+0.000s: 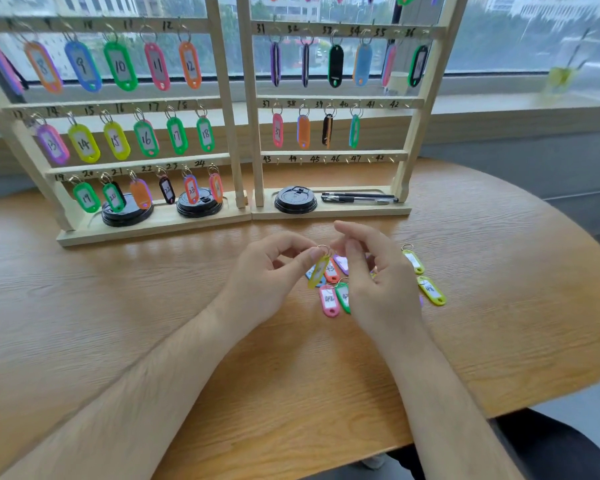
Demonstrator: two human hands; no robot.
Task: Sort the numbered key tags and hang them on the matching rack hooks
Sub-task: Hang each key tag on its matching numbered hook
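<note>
mid-sort, pinching a yellow tag by its ring in the left hand just above the pile, right hand curled at the ring, hold unclear; next, reading its blurred number and threading onto the matching bare rack hook.

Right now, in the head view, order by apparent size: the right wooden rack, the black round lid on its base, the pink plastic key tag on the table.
Right wooden rack
Black round lid
Pink plastic key tag, nearer the camera
</note>
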